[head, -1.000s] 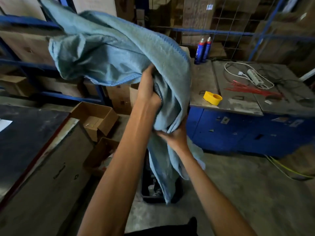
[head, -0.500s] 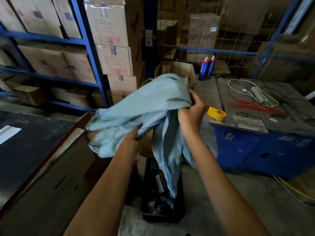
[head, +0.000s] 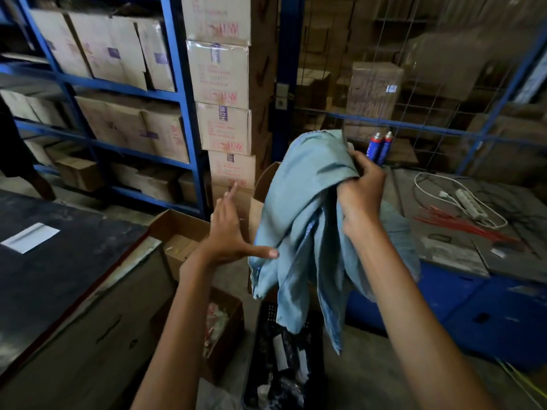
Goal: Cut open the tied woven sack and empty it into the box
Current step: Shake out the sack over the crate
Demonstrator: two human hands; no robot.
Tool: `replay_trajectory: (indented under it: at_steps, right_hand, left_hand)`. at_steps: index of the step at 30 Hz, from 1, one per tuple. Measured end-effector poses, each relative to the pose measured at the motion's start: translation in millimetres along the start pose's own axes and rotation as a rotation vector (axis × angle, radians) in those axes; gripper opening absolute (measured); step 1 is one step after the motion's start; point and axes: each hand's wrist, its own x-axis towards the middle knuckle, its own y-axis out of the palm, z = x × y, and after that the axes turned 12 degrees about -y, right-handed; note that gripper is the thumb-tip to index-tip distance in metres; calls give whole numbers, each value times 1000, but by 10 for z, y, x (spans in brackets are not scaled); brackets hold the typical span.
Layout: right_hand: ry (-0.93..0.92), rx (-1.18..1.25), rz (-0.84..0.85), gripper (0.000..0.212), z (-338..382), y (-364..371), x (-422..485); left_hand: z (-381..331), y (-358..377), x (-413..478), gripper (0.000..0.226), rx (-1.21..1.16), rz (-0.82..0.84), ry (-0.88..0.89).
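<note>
Since half a second ago your left hand [head: 229, 236] has let go of the sack [head: 307, 220] and swung out to its left side, and the bundle has gathered higher under your right.

Going left to right: the dark table [head: 59, 261] with a white slip of paper [head: 31, 237] sits at your left, with blue shelving [head: 180, 99] full of cartons behind it. Your left hand is spread flat, fingers apart and holding nothing; only the thumb tip comes close to the sack's left fold, and whether it touches I cannot tell. An open cardboard box [head: 177, 229] sits just beyond that hand, and another carton [head: 225, 324] with pale scraps lies below your forearm.

The sack hangs limp and bunched over the black crate [head: 266, 321] on the floor, which already holds loose parts. Your right hand [head: 359, 196] is clamped on the sack's upper folds, fingers curled into the cloth. To the right is the blue bench [head: 461, 258] with spray cans [head: 380, 147], a power strip [head: 470, 202] and red ties [head: 464, 224].

By my reading, the cutting and pouring are done and you are on the last shake-out. Next, you need the left hand back on the lower fabric to turn or shake the sack while its mouth stays above the crate, so anything caught in the folds drops in, not onto the floor.
</note>
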Motion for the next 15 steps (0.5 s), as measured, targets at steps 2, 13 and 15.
replay_trajectory:
  at_steps: [2, 13, 15]
  right_hand:
    - [110, 226, 42, 14, 113, 93, -41]
    - [0, 93, 813, 77, 32, -151, -14]
    - [-95, -121, 790, 110, -147, -209, -78]
  left_hand:
    - [-151, 147, 20, 161, -48, 70, 151]
    - [-89, 334, -101, 45, -1101, -232, -201]
    - [-2, 169, -65, 49, -1265, -170, -274]
